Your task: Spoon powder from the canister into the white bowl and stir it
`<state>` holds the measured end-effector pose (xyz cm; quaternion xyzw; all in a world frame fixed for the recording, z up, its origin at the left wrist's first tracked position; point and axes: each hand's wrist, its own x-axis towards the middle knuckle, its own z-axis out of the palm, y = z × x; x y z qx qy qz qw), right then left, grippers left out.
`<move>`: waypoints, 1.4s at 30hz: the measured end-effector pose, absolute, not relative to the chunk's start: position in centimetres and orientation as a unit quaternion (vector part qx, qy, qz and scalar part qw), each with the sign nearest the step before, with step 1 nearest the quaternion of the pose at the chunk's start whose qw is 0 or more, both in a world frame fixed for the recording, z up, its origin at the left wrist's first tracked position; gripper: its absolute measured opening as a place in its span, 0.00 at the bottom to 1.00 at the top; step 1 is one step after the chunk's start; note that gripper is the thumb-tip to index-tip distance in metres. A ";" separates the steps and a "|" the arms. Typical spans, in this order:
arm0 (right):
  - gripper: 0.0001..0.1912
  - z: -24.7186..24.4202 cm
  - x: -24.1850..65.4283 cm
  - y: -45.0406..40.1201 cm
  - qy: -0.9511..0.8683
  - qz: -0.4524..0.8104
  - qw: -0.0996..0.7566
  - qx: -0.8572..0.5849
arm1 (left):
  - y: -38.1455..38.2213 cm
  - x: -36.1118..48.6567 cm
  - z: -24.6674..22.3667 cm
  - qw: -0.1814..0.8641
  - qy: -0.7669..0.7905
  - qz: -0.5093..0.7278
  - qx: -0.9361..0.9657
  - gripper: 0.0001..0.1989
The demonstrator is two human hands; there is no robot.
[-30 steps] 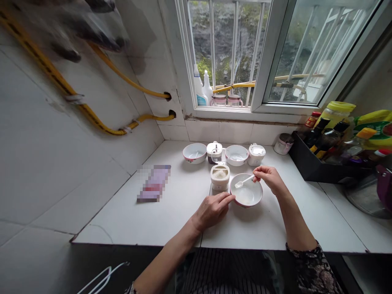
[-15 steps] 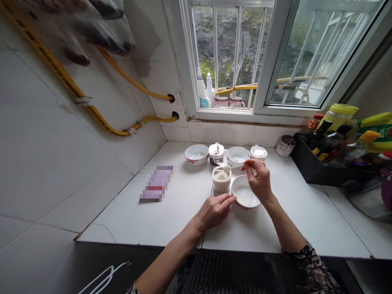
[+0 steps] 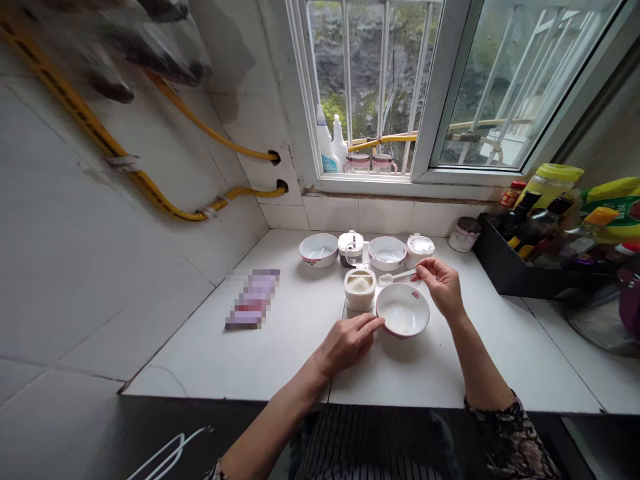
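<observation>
My right hand pinches the handle of a small white spoon, held level just beyond the near bowl. White stuff seems to lie in the spoon's scoop. With its fingers at the left rim, my left hand grips the white bowl, which has a pink flower inside. My left thumb is hidden. Left of that bowl stands an uncovered white seasoning jar holding pale granules. Behind it are a lidded jar with dark contents, a second white bowl and a third.
Another white jar stands at the back. A dark-lidded jar is near a black box of bottles on the right. A blurred purple item lies left. Yellow pipe runs along the wall.
The spoon has come out of the open jar as my right hand moved right, and is now over the gap behind the near bowl. My left hand stays at the bowl's rim.
</observation>
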<state>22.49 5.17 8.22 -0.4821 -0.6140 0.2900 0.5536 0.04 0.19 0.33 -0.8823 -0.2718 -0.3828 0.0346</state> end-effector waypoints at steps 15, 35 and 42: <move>0.09 7.0 23.7 5.0 -0.842 0.197 0.289 -0.410 | 0.2 -0.1 0.4 0.046 -0.264 -0.394 -0.879 0.16; 0.10 7.9 23.5 4.4 -0.827 0.235 0.309 -0.406 | 0.0 -0.5 0.1 0.025 -0.265 -0.382 -0.885 0.18; 0.08 9.5 24.7 3.6 -0.808 0.335 0.284 -0.392 | 0.1 -0.6 0.1 0.023 -0.262 -0.384 -0.885 0.19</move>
